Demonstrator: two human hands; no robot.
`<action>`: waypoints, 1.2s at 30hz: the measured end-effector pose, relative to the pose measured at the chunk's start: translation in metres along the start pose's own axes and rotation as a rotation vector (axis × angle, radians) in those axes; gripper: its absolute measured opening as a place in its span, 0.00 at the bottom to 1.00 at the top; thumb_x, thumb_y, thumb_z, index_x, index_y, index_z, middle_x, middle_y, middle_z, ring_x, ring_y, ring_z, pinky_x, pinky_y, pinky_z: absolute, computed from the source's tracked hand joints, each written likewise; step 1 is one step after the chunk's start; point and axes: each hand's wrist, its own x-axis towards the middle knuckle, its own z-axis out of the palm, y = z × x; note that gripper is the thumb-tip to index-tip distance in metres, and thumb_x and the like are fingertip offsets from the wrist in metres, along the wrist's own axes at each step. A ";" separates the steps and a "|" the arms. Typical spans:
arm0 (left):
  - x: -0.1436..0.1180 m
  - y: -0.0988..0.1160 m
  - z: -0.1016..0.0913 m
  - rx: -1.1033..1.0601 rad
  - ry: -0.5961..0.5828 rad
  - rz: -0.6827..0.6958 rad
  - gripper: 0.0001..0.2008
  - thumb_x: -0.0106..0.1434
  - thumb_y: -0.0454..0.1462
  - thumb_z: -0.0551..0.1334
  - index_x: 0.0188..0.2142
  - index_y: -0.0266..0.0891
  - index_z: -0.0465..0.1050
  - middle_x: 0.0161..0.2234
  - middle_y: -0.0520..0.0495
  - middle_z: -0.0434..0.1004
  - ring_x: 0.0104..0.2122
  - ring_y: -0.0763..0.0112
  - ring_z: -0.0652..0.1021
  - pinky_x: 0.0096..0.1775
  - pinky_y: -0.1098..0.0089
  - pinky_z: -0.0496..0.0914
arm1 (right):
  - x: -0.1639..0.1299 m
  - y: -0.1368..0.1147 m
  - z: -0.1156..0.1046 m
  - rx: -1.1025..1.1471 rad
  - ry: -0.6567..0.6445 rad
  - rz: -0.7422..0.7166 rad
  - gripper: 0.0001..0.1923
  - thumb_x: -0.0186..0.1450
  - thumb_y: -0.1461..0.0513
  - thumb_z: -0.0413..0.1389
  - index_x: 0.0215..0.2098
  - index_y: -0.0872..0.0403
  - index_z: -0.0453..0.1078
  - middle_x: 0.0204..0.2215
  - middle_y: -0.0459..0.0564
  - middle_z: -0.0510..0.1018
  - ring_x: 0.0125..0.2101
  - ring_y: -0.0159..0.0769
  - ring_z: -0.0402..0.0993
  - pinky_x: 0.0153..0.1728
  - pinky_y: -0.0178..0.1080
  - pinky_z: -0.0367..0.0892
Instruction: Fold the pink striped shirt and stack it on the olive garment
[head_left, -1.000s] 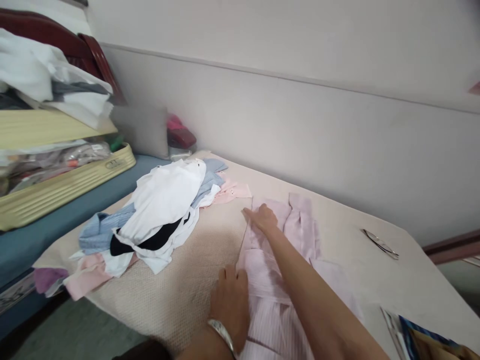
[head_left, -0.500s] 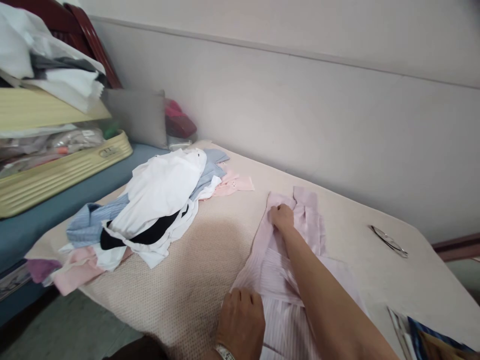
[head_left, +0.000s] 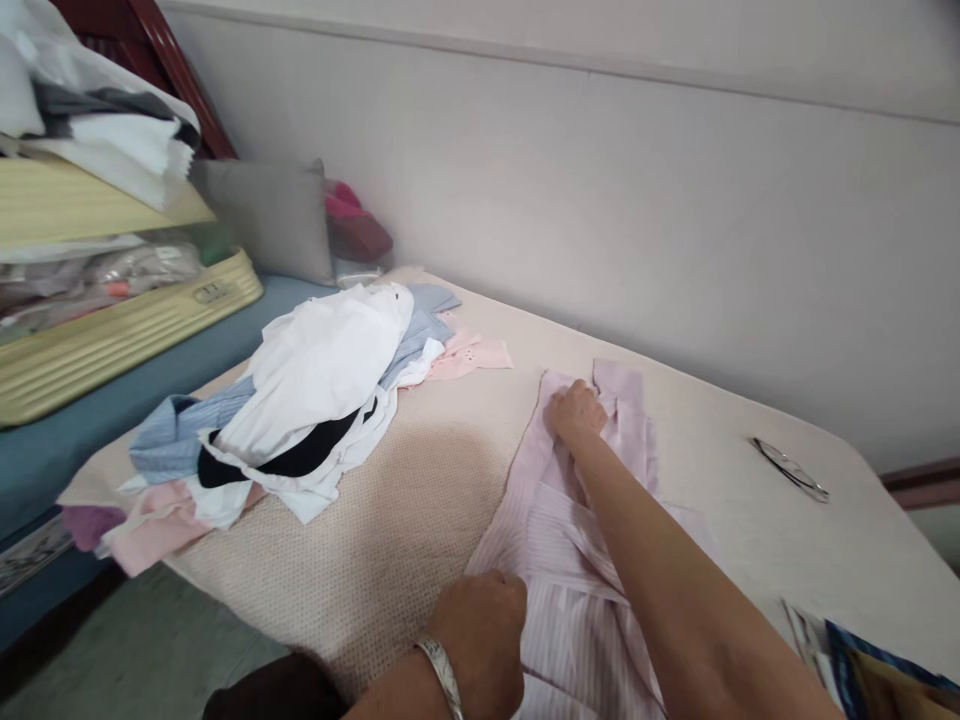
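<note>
A pale pink striped shirt [head_left: 517, 520] lies spread over the cream cloth-covered surface in front of me. My right hand [head_left: 576, 410] is closed on the shirt's far end, fingers bunched at the fabric. Nearer to me, my left hand [head_left: 480, 635], with a silver bracelet [head_left: 441, 672] at the wrist, is curled on the shirt's near left edge. Its fingertips are tucked out of sight. My right forearm crosses over part of the shirt and hides it.
To the left is a heap of clothes with a white garment [head_left: 330, 350] on top. Eyeglasses [head_left: 789, 470] lie on the right. Beyond the heap are a grey pillow [head_left: 262, 215] and an open yellow suitcase [head_left: 135, 335]. A wall [head_left: 600, 220] borders the far side.
My left hand has turned and its fingers have curled further at the shirt's edge. My right hand stays at the far end. The whole view has shifted slightly.
</note>
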 end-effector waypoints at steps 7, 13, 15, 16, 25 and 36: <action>-0.004 -0.009 -0.013 -0.154 -0.011 0.086 0.15 0.55 0.26 0.56 0.40 0.36 0.75 0.40 0.38 0.80 0.40 0.55 0.80 0.42 0.59 0.74 | 0.001 -0.006 0.027 -0.005 -0.022 -0.241 0.36 0.73 0.44 0.39 0.69 0.58 0.52 0.69 0.63 0.53 0.68 0.52 0.45 0.65 0.57 0.44; -0.003 -0.043 -0.057 -0.547 0.106 0.045 0.13 0.63 0.27 0.50 0.33 0.37 0.72 0.31 0.47 0.79 0.30 0.71 0.79 0.31 0.73 0.71 | 0.001 -0.006 0.005 0.167 -0.209 -0.295 0.37 0.73 0.45 0.41 0.70 0.60 0.52 0.70 0.64 0.50 0.69 0.54 0.44 0.65 0.59 0.43; -0.004 -0.055 -0.068 -0.501 0.254 -0.047 0.12 0.62 0.27 0.51 0.32 0.37 0.71 0.31 0.47 0.78 0.30 0.71 0.79 0.31 0.72 0.70 | -0.027 0.003 -0.016 0.206 -0.215 -0.344 0.33 0.73 0.47 0.40 0.67 0.59 0.57 0.68 0.63 0.58 0.67 0.49 0.51 0.65 0.52 0.49; -0.004 -0.058 -0.071 -0.447 0.304 -0.075 0.11 0.62 0.27 0.51 0.32 0.38 0.71 0.31 0.47 0.78 0.30 0.70 0.79 0.32 0.72 0.70 | -0.049 0.010 -0.026 0.221 -0.206 -0.373 0.32 0.74 0.47 0.41 0.66 0.59 0.58 0.66 0.62 0.60 0.66 0.47 0.54 0.65 0.49 0.51; -0.002 -0.034 -0.045 0.047 0.139 0.131 0.11 0.61 0.29 0.56 0.34 0.40 0.78 0.37 0.44 0.82 0.41 0.60 0.80 0.44 0.63 0.70 | -0.244 0.143 -0.092 0.370 -0.161 -0.251 0.22 0.70 0.46 0.50 0.54 0.50 0.68 0.51 0.53 0.78 0.41 0.42 0.79 0.42 0.42 0.71; 0.069 -0.032 -0.002 0.430 0.427 0.241 0.33 0.64 0.25 0.47 0.69 0.34 0.52 0.70 0.37 0.52 0.68 0.56 0.57 0.65 0.50 0.56 | -0.205 0.233 -0.116 -0.122 -0.139 0.104 0.14 0.71 0.53 0.49 0.37 0.51 0.71 0.31 0.53 0.80 0.35 0.44 0.78 0.32 0.38 0.61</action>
